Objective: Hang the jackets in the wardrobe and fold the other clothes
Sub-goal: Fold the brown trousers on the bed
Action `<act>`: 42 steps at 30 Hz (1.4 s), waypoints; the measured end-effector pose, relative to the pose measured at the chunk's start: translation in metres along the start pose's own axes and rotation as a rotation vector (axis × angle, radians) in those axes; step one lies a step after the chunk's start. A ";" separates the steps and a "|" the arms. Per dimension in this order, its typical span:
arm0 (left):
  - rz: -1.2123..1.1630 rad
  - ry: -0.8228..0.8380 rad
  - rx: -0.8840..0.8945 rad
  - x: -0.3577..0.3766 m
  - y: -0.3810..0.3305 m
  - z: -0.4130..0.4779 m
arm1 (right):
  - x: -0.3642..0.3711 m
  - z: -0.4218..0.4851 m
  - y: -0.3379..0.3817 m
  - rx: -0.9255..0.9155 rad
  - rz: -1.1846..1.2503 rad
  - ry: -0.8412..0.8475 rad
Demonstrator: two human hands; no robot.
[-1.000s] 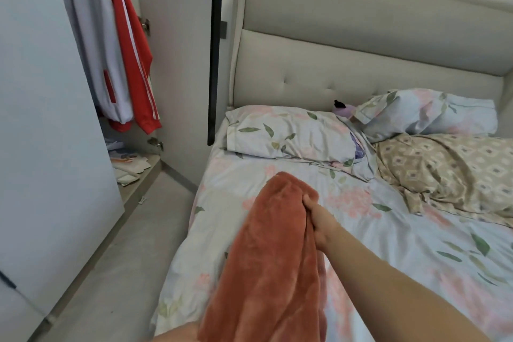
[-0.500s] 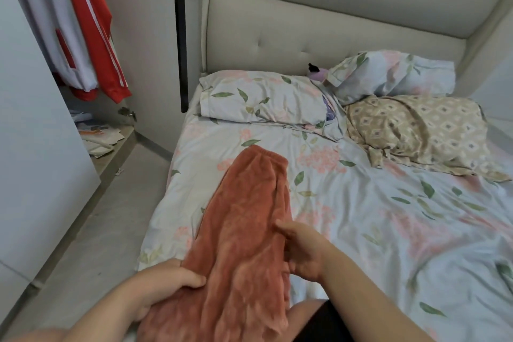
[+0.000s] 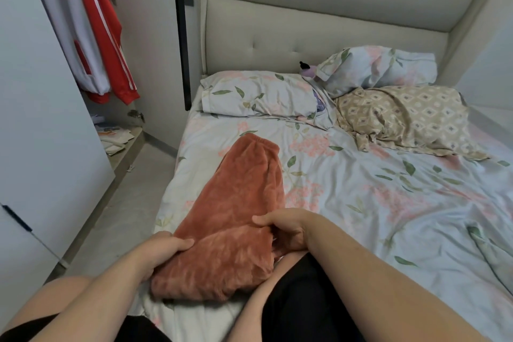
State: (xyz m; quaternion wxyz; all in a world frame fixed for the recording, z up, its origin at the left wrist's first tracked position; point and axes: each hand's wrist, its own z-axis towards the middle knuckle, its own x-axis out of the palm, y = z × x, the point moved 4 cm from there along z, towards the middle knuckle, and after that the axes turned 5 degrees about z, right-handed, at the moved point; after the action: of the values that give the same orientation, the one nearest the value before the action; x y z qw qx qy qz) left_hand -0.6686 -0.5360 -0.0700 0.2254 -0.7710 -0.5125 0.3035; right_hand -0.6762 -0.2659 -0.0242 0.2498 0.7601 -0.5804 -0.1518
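A rust-orange fleece garment [image 3: 238,208] lies lengthwise on the floral bed sheet [image 3: 361,203], its near end doubled over into a fold. My left hand [image 3: 163,248] grips the left edge of that fold, thumb on top. My right hand [image 3: 286,228] pinches the right edge of the fold, fingers curled under the cloth. A red and white jacket [image 3: 91,36] hangs inside the wardrobe at the upper left.
The wardrobe door [image 3: 41,119] stands open on the left, with papers [image 3: 113,136] on its bottom shelf. At the headboard [image 3: 333,22] lie two floral pillows [image 3: 258,91] and a beige patterned pillow [image 3: 402,114]. Grey floor [image 3: 119,203] runs between bed and wardrobe.
The garment was held up by my right hand, then laid flat on the bed. Both hands now hold its near end, which has been folded over.
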 end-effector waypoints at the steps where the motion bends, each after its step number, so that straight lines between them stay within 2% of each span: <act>1: 0.022 0.012 0.001 0.000 0.003 -0.002 | 0.004 -0.005 0.001 -0.029 -0.057 0.047; 4: -0.021 0.117 -0.102 0.005 0.011 -0.009 | 0.013 -0.020 0.002 -0.142 -0.260 0.198; 8: -0.181 0.165 -0.156 0.005 0.011 -0.017 | 0.033 -0.030 -0.005 -0.222 -0.507 0.340; 13: -0.371 0.227 -0.120 0.009 -0.003 -0.031 | 0.034 -0.029 -0.004 -0.338 -0.651 0.089; 15: -0.503 0.259 -0.069 0.008 -0.015 -0.037 | 0.028 -0.037 0.001 -0.447 -0.438 -0.038; 17: -0.609 0.275 -0.002 0.008 -0.030 -0.047 | 0.015 -0.049 0.005 -0.549 -0.025 -0.078; 19: -0.640 0.272 0.068 0.014 -0.044 -0.062 | -0.003 -0.070 0.005 -0.643 0.241 -0.086; 22: -0.564 0.164 0.240 0.031 -0.055 -0.081 | -0.024 -0.106 -0.011 -0.749 0.368 -0.143; 24: -0.492 0.043 0.350 0.040 -0.054 -0.095 | -0.031 -0.121 -0.030 -0.764 0.323 -0.244; 26: -0.424 0.031 0.488 0.043 -0.051 -0.108 | -0.031 -0.134 -0.048 -0.807 0.202 -0.349; 29: -0.153 0.161 0.736 0.041 -0.044 -0.126 | -0.025 -0.155 -0.065 -0.916 -0.038 -0.417; 30: 0.003 0.133 0.786 0.041 -0.041 -0.129 | -0.022 -0.160 -0.069 -0.922 -0.162 -0.419; 32: 0.223 -0.033 0.821 0.042 -0.038 -0.135 | -0.015 -0.165 -0.079 -0.895 -0.400 -0.418; 35: 0.285 -0.261 0.862 0.045 -0.036 -0.144 | -0.008 -0.170 -0.081 -0.924 -0.613 -0.513; 39: 0.317 -0.464 0.991 0.037 -0.041 -0.168 | -0.013 -0.189 -0.069 -1.138 -0.698 -0.719; 41: 0.329 -0.488 1.091 0.031 -0.049 -0.181 | -0.018 -0.197 -0.062 -1.199 -0.704 -0.738; 42: 0.326 -0.475 1.125 0.028 -0.052 -0.185 | -0.018 -0.200 -0.059 -1.214 -0.673 -0.695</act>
State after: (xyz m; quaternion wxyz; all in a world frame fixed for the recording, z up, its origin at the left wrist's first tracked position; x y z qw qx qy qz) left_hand -0.5654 -0.4969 0.0899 0.4270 -0.5144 -0.1864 0.7199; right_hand -0.5297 -0.1963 0.1076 0.3664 0.5344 -0.1785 -0.7405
